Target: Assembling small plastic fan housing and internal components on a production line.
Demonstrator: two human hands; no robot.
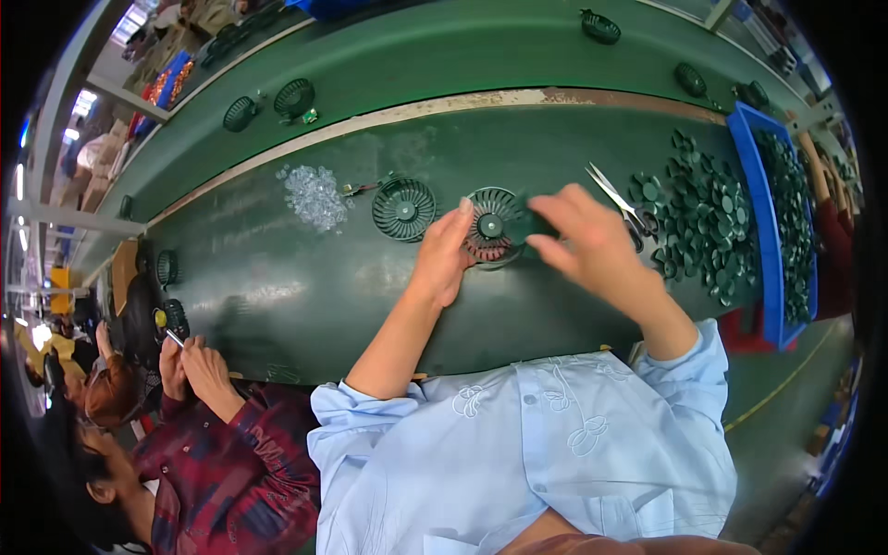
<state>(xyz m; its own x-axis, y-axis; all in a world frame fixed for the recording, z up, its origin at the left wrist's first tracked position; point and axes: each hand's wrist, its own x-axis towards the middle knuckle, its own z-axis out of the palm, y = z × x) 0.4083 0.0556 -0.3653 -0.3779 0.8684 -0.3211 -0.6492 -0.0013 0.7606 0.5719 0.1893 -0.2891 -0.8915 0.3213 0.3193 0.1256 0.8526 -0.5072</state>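
My left hand (440, 252) is closed on the edge of a round, dark green fan grille (490, 215), thumb on top, a hub at its centre. Just to the right, my right hand (592, 242) is blurred by motion, thumb and fingers curled around a dark green smear that I cannot make out. To the left of my left hand, a second fan grille (404, 209) lies flat, with a wire leading to a small circuit board (349, 190). Scissors (614, 196) lie beyond my right hand, blades pointing away, beside a spread of small dark green round caps (708, 222).
A heap of clear plastic bits (316, 197) lies left of the grilles. A blue bin (768, 231) full of green parts stands at the right edge. Several grilles (294, 98) sit on the belt (444, 55) beyond. A co-worker's hands (205, 370) work at the left.
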